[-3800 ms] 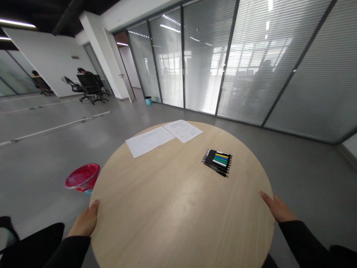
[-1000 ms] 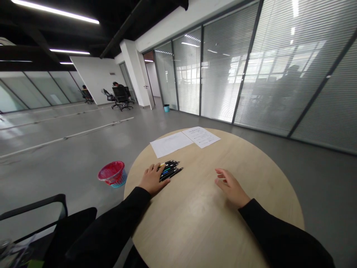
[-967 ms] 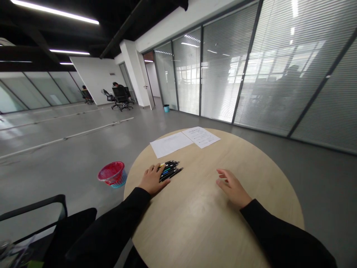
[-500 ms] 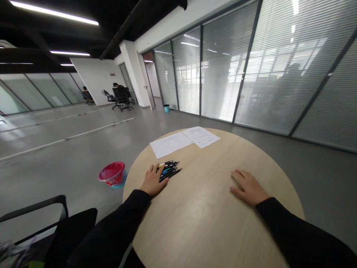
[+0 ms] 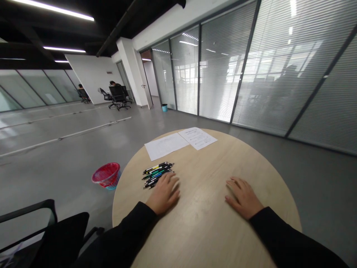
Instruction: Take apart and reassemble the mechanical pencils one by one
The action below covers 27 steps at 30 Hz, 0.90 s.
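Several pens [image 5: 154, 172] lie in a loose pile on the left side of a round wooden table [image 5: 195, 208]. They are mostly black, with yellow, green and blue ones among them. At the pile's right edge is my left hand [image 5: 165, 193], palm down and open, its fingers reaching forward and covering the ends of some pens. Whether its fingertips touch a pen cannot be made out. On the right of the table rests my right hand [image 5: 243, 196], open and palm down, apart from the pens and holding nothing.
Two printed paper sheets [image 5: 167, 146] overlap near the table's far edge. On the floor to the left stands a red-lined wastebasket [image 5: 107, 175]. A black chair [image 5: 65, 238] is close at lower left. Glass partitions [image 5: 217, 74] run behind the table; people sit far back.
My left hand has moved right and toward me, off most of the pen pile, uncovering it. My right hand stays on the table, and the view has shifted slightly.
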Each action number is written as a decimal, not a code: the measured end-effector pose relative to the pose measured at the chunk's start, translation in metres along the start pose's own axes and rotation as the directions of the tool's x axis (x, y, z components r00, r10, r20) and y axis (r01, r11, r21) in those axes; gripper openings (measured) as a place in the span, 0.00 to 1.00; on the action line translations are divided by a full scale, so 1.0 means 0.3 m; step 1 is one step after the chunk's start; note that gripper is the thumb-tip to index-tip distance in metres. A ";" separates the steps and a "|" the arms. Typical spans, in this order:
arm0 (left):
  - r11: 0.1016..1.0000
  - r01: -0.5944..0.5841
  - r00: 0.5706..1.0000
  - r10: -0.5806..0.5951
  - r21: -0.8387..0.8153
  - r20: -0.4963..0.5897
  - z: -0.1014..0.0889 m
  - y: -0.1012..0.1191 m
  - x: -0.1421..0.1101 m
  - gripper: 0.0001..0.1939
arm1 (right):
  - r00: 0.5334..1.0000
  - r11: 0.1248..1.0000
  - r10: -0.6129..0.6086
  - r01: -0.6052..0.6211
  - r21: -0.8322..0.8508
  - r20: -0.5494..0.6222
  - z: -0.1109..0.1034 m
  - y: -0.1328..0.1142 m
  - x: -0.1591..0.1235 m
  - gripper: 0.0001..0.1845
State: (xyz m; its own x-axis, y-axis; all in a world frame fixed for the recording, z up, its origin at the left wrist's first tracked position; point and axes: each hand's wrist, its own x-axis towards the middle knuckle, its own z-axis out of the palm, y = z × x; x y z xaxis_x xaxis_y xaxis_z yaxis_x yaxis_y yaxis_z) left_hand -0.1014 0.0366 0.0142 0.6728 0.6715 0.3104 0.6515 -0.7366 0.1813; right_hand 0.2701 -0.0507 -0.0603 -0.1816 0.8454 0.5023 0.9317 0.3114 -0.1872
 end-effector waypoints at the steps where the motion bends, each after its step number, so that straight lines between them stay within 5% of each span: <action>1: 0.995 -0.067 0.996 0.071 -0.067 0.052 0.005 0.039 0.005 0.18 | 1.000 1.000 -0.002 0.002 0.007 -0.018 -0.001 -0.007 0.004 0.23; 6: 0.977 -0.109 0.981 0.136 -0.185 0.137 0.020 0.141 0.018 0.14 | 0.996 0.999 -0.022 0.026 0.046 -0.083 -0.016 -0.036 0.022 0.17; 19: 0.987 -0.080 0.985 0.099 -0.140 0.139 0.070 0.115 0.010 0.29 | 0.981 0.984 -0.117 0.093 0.153 0.154 -0.054 -0.173 0.127 0.12; 27: 0.998 -0.024 0.967 0.038 -0.058 0.252 0.078 0.117 0.004 0.39 | 0.956 0.987 -0.108 0.069 0.146 0.273 -0.054 -0.200 0.112 0.37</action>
State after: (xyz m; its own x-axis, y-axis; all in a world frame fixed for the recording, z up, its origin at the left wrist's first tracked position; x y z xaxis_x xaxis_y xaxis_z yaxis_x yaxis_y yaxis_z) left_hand -0.0696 0.0134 -0.0008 0.7636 0.6417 0.0720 0.6138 -0.7559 0.2277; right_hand 0.2131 -0.0480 -0.0185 -0.3599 0.8931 0.2699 0.8607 0.4295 -0.2734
